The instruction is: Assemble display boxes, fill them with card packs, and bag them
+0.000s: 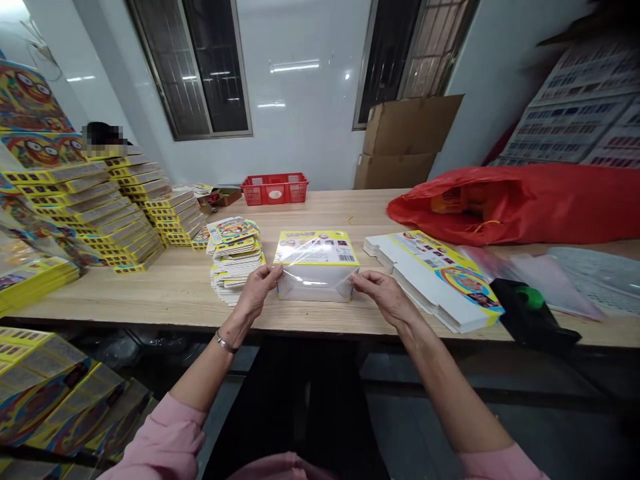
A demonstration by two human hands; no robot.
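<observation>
Now left hand (pixel 257 291), right hand (pixel 381 295) pinch plastic film (pixel 313 283) on printed box (pixel 316 248).

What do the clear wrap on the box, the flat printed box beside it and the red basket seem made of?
The wrap looks like thin plastic film: glossy, creased highlights, print showing through. The flat printed box looks like coated paperboard: glossy print, matte white folded edges. The red basket looks like moulded plastic: perforated walls.

We look from the person's head, forward and down over the desk (pixel 320 213), close above the left hand (pixel 257 291) and right hand (pixel 384 297), with the wall (pixel 305 127) beyond.
</observation>
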